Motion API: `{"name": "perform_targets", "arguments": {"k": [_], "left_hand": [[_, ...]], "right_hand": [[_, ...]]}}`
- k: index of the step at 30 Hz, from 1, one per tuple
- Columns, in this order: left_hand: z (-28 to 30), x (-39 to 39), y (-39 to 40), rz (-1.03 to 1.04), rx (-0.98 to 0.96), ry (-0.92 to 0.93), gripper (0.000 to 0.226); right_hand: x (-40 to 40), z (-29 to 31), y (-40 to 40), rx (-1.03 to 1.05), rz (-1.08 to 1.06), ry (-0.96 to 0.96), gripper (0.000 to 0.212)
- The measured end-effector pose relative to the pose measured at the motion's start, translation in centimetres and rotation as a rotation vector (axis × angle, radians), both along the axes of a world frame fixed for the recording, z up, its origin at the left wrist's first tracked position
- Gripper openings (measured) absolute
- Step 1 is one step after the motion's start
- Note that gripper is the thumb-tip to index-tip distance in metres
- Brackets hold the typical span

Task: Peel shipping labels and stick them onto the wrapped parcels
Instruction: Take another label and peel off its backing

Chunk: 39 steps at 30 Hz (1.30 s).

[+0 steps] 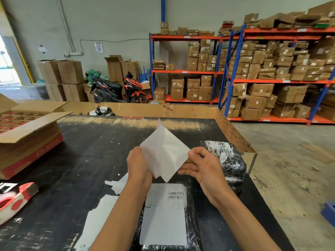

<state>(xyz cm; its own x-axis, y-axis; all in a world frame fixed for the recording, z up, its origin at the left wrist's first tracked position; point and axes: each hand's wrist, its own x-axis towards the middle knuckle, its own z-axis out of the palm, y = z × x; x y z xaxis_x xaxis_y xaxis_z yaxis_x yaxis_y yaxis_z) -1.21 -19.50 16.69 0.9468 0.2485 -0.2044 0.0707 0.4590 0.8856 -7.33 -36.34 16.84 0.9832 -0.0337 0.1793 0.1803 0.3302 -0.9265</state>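
Observation:
I hold a white shipping label sheet [164, 151] up over the black table [87, 160], partly split from its backing. My left hand [137, 167] grips its left side. My right hand [203, 165] pinches its right corner between thumb and fingers. Below my wrists lies a black wrapped parcel [190, 223] with a barcode label [165, 214] stuck on top. A second black wrapped parcel [230, 160] sits to the right, just behind my right hand. Loose white backing sheets [97, 220] lie to the left of the near parcel.
A red and white tape dispenser [16, 198] lies at the table's left edge. An open cardboard box [27, 134] with dividers stands at the left. A cardboard wall [163, 109] borders the far side. Shelves of boxes [262, 73] and a scooter [117, 89] stand beyond.

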Motion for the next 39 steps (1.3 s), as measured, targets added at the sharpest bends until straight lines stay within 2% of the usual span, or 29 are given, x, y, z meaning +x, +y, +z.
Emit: {"name": "perform_targets", "arguments": {"k": [4, 10, 14, 17, 21, 26, 29, 33, 37, 39], "left_hand": [[-0.8, 1.9, 0.3, 0.126, 0.106, -0.009, 0.019], [-3.6, 4.3, 3.9, 0.243, 0.234, 0.082, 0.019], [-4.7, 6.2, 6.9, 0.381, 0.144, 0.151, 0.015], [-6.4, 7.6, 9.2, 0.446, 0.131, 0.228, 0.021], [-9.1, 9.0, 9.1, 0.409, 0.148, 0.247, 0.006], [-11.6, 11.0, 9.4, 0.391, 0.030, 0.384, 0.026], [-12.8, 11.8, 9.7, 0.284, 0.218, 0.422, 0.032], [-13.9, 11.5, 9.1, 0.234, 0.335, 0.389, 0.030], [-12.9, 10.8, 8.2, 0.201, 0.447, 0.292, 0.027], [-11.3, 10.1, 7.4, 0.189, 0.525, 0.186, 0.020]], "right_hand": [[0.6, -0.9, -0.5, -0.023, -0.080, 0.030, 0.010], [3.5, -2.1, -3.3, -0.288, -0.263, 0.112, 0.014], [5.2, -3.1, -4.4, -0.296, -0.418, 0.153, 0.015], [6.3, -3.2, -5.1, -0.251, -0.503, 0.154, 0.015], [7.4, -3.4, -3.7, -0.363, -0.366, 0.162, 0.016], [8.5, -3.3, -1.0, -0.418, -0.303, 0.168, 0.011], [9.1, -3.2, -0.1, -0.437, -0.301, 0.148, 0.012], [9.2, -3.6, 0.5, -0.462, -0.299, 0.127, 0.013], [9.1, -4.1, 0.5, -0.481, -0.349, 0.087, 0.011], [9.0, -4.1, 0.5, -0.496, -0.399, 0.038, 0.009]]}}
